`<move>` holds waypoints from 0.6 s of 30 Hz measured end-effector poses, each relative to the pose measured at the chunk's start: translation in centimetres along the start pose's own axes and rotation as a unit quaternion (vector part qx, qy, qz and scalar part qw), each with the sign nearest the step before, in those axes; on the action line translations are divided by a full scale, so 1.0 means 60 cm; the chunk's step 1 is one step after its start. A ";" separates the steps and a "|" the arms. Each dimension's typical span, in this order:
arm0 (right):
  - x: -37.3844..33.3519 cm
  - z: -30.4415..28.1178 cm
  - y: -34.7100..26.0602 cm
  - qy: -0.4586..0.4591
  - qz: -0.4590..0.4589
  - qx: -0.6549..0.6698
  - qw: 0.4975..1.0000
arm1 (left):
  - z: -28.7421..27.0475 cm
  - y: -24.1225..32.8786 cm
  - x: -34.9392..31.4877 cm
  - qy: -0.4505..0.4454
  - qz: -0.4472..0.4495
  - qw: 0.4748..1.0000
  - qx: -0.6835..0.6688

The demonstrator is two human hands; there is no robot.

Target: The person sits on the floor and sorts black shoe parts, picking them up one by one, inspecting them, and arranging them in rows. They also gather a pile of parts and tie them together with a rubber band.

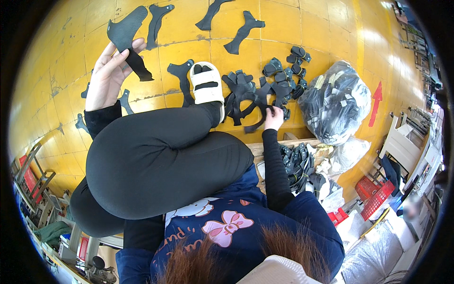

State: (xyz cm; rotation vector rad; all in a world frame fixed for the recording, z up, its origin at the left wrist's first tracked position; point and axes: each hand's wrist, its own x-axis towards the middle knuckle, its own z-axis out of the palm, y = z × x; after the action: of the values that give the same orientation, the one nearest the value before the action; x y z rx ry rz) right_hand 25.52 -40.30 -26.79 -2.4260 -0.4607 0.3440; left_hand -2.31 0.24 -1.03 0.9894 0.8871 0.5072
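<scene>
My left hand (109, 71) is raised at the upper left, thumb and fingers closed on a black cut piece (126, 29). That piece has a broad, smooth upper end and a narrower dark strip hanging below. At the centre right, my right hand (274, 118) has its fingers bent onto the end of a curved black piece (257, 124) at the edge of a loose pile (240, 85) of similar pieces. Its fingertips partly hide what they grip. Single black pieces (182, 78) lie spread on the floor around my white sandal (207, 85).
Bundles of black pieces (283, 75) lie right of the pile, beside a full clear plastic bag (335, 102). More bundled pieces (297, 163) sit near my right forearm. Red baskets (378, 199) stand at the lower right. The floor (283, 28) is yellow with a red arrow (376, 102).
</scene>
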 end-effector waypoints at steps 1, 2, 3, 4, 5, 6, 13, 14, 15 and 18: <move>0.014 -0.008 0.000 0.032 -0.040 -0.031 0.998 | -0.001 -0.002 0.001 0.002 0.000 1.000 -0.002; 0.022 -0.014 -0.001 0.063 -0.080 -0.062 0.993 | -0.003 -0.003 0.002 -0.003 0.000 1.000 0.000; 0.028 -0.018 -0.011 0.090 -0.074 -0.172 0.978 | -0.005 -0.003 0.002 -0.008 0.001 1.000 0.002; 0.033 -0.020 -0.033 0.120 -0.062 -0.167 0.977 | -0.007 -0.004 0.002 -0.011 0.001 1.000 0.005; 0.033 -0.013 -0.057 0.161 -0.059 -0.174 0.970 | -0.008 -0.003 0.001 -0.008 0.000 1.000 0.005; 0.032 -0.007 -0.072 0.205 -0.055 -0.183 0.960 | -0.006 -0.002 0.001 -0.008 0.000 1.000 0.003; -0.056 0.126 -0.087 -0.200 0.028 -0.158 0.967 | 0.004 0.002 0.003 0.002 -0.008 1.000 0.005; -0.074 0.143 -0.076 -0.130 -0.044 -0.202 0.970 | 0.008 0.002 0.005 0.001 -0.008 1.000 0.003; -0.072 0.146 -0.078 -0.150 -0.016 -0.190 0.970 | 0.007 0.003 0.001 0.008 -0.007 1.000 0.002; -0.056 0.133 -0.072 -0.172 0.081 -0.137 0.972 | 0.000 0.004 -0.003 0.010 -0.005 1.000 0.001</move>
State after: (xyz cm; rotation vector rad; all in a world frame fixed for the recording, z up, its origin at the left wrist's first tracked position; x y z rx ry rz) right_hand 18.62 -34.16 -29.73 -2.6880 -0.4859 0.8308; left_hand -2.41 0.26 -0.76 0.9832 0.9106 0.5090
